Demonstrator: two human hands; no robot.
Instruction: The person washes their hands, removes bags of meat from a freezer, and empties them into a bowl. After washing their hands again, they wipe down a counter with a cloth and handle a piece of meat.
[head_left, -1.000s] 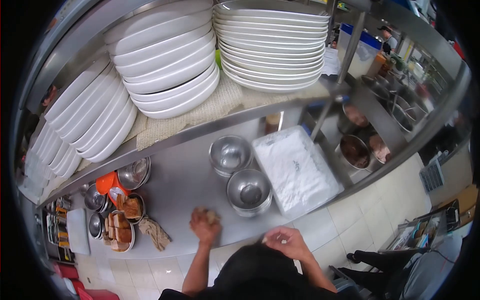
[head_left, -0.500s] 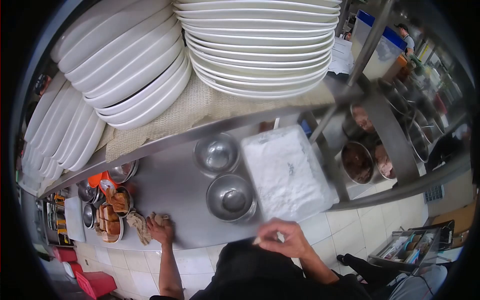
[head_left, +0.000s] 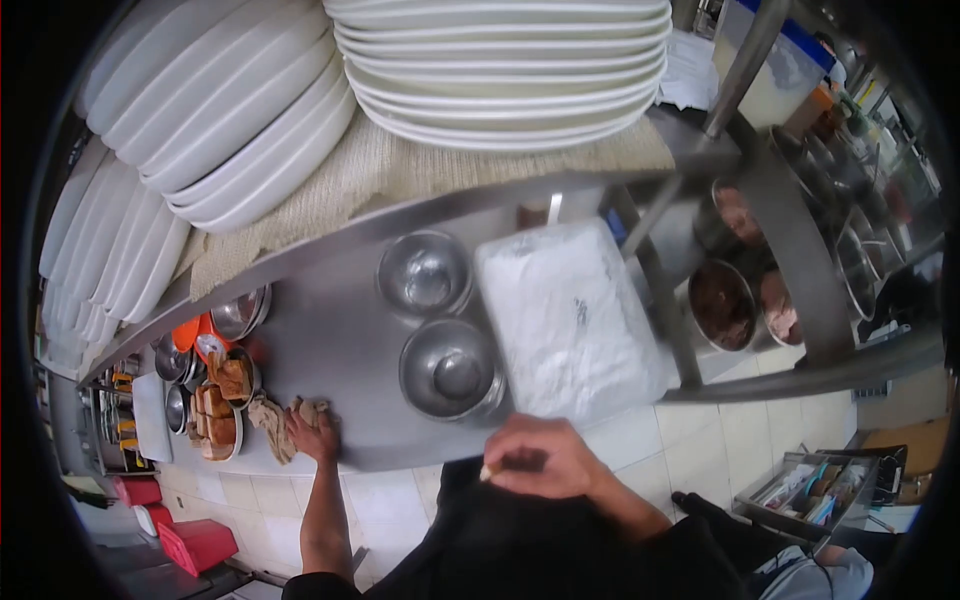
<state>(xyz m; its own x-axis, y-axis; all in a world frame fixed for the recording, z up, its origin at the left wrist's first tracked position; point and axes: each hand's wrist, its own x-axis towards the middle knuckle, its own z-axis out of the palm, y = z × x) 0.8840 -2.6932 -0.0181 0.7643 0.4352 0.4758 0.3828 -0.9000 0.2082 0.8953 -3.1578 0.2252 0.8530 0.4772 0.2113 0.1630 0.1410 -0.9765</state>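
Observation:
My left hand (head_left: pixel 314 436) presses on a beige cloth (head_left: pixel 312 408) at the steel counter's front edge, its fingers bent over the fabric. Beside it lies a second crumpled beige cloth (head_left: pixel 270 425). Just in front of my dark clothing, my right hand (head_left: pixel 545 458) is closed in a pinch on a small pale piece (head_left: pixel 486 473), too small to name. Beyond that hand are two steel bowls, a near one (head_left: pixel 452 370) and a far one (head_left: pixel 425 273). Right of them sits a tub of white powder (head_left: pixel 570 320).
Stacks of white plates (head_left: pixel 500 80) fill the shelf above the counter (head_left: pixel 330 350). Bread loaves (head_left: pixel 215 415) stand at the left, near more bowls. Round containers of brown food (head_left: pixel 722 305) are at the right. A person's leg (head_left: pixel 715 520) shows at lower right.
My right hand has moved slightly left, with its pinch still closed. The left hand stays on the cloth. The whole view has shifted a little.

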